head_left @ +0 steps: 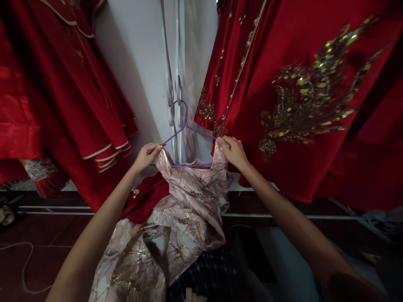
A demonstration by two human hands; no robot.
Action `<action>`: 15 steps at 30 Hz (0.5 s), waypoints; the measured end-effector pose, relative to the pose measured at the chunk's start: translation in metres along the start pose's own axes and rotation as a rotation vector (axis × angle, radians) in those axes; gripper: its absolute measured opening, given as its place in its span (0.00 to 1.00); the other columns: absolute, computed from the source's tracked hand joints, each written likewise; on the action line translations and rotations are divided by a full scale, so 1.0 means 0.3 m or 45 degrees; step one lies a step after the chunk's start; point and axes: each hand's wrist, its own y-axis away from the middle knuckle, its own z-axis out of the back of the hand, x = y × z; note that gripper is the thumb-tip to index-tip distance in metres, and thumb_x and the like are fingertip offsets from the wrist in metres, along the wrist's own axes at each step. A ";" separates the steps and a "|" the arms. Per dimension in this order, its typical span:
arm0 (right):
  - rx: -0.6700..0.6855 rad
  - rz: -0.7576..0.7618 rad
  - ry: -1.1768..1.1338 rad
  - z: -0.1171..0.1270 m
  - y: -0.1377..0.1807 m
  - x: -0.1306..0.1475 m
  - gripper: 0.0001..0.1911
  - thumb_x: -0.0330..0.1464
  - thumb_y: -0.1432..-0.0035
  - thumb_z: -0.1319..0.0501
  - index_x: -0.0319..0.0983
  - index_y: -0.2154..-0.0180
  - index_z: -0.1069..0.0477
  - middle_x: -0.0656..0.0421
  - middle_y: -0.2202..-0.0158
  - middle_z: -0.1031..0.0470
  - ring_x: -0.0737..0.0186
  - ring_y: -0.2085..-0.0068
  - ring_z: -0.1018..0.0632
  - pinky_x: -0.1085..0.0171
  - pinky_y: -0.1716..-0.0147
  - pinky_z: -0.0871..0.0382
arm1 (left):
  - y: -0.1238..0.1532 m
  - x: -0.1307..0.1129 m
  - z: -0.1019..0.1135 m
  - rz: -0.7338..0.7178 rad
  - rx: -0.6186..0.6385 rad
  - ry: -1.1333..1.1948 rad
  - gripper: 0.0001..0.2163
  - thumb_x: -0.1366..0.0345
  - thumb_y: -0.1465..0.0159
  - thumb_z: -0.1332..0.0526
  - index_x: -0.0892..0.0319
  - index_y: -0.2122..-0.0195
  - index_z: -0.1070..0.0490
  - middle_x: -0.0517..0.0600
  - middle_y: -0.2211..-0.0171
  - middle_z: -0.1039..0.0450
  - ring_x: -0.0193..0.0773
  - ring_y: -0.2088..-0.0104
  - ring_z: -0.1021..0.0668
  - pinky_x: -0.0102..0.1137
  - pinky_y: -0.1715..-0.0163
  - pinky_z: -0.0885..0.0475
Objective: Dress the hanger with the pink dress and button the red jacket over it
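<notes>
A pale pink and gold brocade garment (185,201) hangs on a thin purple wire hanger (185,126). My left hand (146,155) pinches the garment's left shoulder at the hanger's left end. My right hand (231,151) grips the right shoulder at the hanger's right end. Both hands are closed on the fabric. The garment drapes down toward me over my lap, with a dark red piece of cloth with a pearl button (143,199) under its left side.
Red satin garments (63,96) hang at the left. A red robe with gold sequin embroidery (308,100) hangs at the right, right beside my right hand. A white wall with metal fittings (174,84) stands behind the hanger. A cable (25,268) lies on the dark red floor.
</notes>
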 end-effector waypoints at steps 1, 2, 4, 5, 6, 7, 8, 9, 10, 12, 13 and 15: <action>0.002 -0.007 -0.013 -0.002 0.005 0.005 0.22 0.46 0.37 0.57 0.41 0.75 0.38 0.57 0.74 0.28 0.56 0.67 0.30 0.62 0.66 0.45 | -0.014 -0.025 0.012 -0.045 0.006 -0.106 0.20 0.49 0.39 0.48 0.55 0.57 0.26 0.51 0.59 0.26 0.42 0.56 0.29 0.38 0.50 0.38; -0.001 -0.012 -0.020 -0.002 0.010 0.009 0.22 0.46 0.37 0.57 0.41 0.75 0.38 0.57 0.74 0.28 0.56 0.66 0.29 0.62 0.66 0.44 | -0.025 -0.045 0.025 -0.079 0.005 -0.206 0.19 0.49 0.39 0.47 0.54 0.57 0.26 0.50 0.59 0.27 0.43 0.55 0.30 0.41 0.48 0.41; -0.013 -0.013 -0.021 0.002 0.019 0.016 0.22 0.46 0.37 0.57 0.41 0.75 0.38 0.57 0.74 0.28 0.56 0.66 0.29 0.61 0.65 0.44 | -0.027 -0.055 0.053 -0.093 -0.025 -0.319 0.17 0.51 0.38 0.48 0.53 0.55 0.28 0.50 0.58 0.28 0.44 0.53 0.31 0.44 0.46 0.44; -0.017 -0.013 -0.018 0.005 0.022 0.017 0.22 0.46 0.37 0.57 0.41 0.75 0.38 0.57 0.74 0.28 0.56 0.66 0.29 0.61 0.65 0.44 | -0.018 -0.042 0.064 -0.065 -0.066 -0.322 0.17 0.54 0.37 0.50 0.54 0.52 0.31 0.51 0.57 0.29 0.44 0.53 0.31 0.44 0.47 0.43; -0.020 -0.014 -0.013 0.008 0.023 0.018 0.22 0.46 0.37 0.57 0.41 0.75 0.38 0.57 0.74 0.28 0.56 0.66 0.29 0.61 0.65 0.44 | 0.001 -0.018 0.071 -0.011 -0.131 -0.307 0.17 0.57 0.36 0.52 0.56 0.49 0.34 0.53 0.56 0.31 0.43 0.52 0.31 0.43 0.48 0.42; -0.020 -0.016 -0.008 0.011 0.024 0.019 0.22 0.46 0.37 0.57 0.41 0.75 0.38 0.57 0.74 0.28 0.56 0.66 0.29 0.61 0.65 0.44 | 0.029 0.016 0.073 0.066 -0.205 -0.288 0.18 0.60 0.35 0.53 0.59 0.47 0.39 0.55 0.55 0.33 0.43 0.52 0.31 0.42 0.49 0.40; -0.016 -0.019 -0.003 0.013 0.024 0.019 0.22 0.46 0.37 0.56 0.41 0.75 0.38 0.57 0.74 0.29 0.56 0.66 0.29 0.61 0.65 0.44 | 0.066 0.055 0.069 0.163 -0.308 -0.281 0.19 0.63 0.36 0.53 0.63 0.46 0.43 0.58 0.53 0.36 0.43 0.52 0.32 0.40 0.50 0.38; -0.012 -0.023 0.000 0.014 0.023 0.019 0.21 0.46 0.37 0.56 0.41 0.75 0.38 0.57 0.74 0.29 0.56 0.66 0.29 0.61 0.65 0.44 | 0.111 0.097 0.060 0.264 -0.384 -0.322 0.20 0.66 0.39 0.49 0.68 0.47 0.45 0.62 0.51 0.40 0.45 0.49 0.33 0.40 0.49 0.38; -0.007 -0.026 0.002 0.014 0.023 0.019 0.21 0.46 0.37 0.55 0.41 0.75 0.38 0.57 0.74 0.29 0.56 0.66 0.29 0.61 0.66 0.45 | 0.162 0.136 0.046 0.368 -0.382 -0.379 0.23 0.66 0.43 0.46 0.71 0.48 0.46 0.66 0.50 0.43 0.49 0.47 0.36 0.41 0.48 0.39; -0.008 -0.031 0.004 0.011 0.023 0.022 0.21 0.45 0.37 0.55 0.41 0.75 0.38 0.57 0.74 0.28 0.56 0.66 0.29 0.62 0.66 0.45 | 0.272 0.191 0.011 0.543 -0.252 -0.409 0.27 0.66 0.48 0.42 0.71 0.50 0.48 0.67 0.51 0.43 0.50 0.49 0.35 0.43 0.50 0.37; -0.015 -0.033 0.007 0.010 0.024 0.024 0.21 0.45 0.37 0.55 0.41 0.75 0.38 0.57 0.74 0.28 0.56 0.66 0.29 0.61 0.65 0.44 | 0.326 0.202 -0.007 0.550 -0.127 -0.377 0.29 0.64 0.50 0.41 0.68 0.49 0.50 0.64 0.52 0.42 0.48 0.51 0.32 0.43 0.52 0.35; -0.026 -0.037 0.015 0.009 0.027 0.028 0.21 0.45 0.37 0.56 0.41 0.75 0.38 0.57 0.74 0.28 0.56 0.66 0.29 0.61 0.65 0.44 | 0.415 0.192 -0.037 0.540 0.078 -0.377 0.33 0.59 0.50 0.40 0.64 0.47 0.53 0.57 0.58 0.36 0.46 0.58 0.27 0.45 0.54 0.34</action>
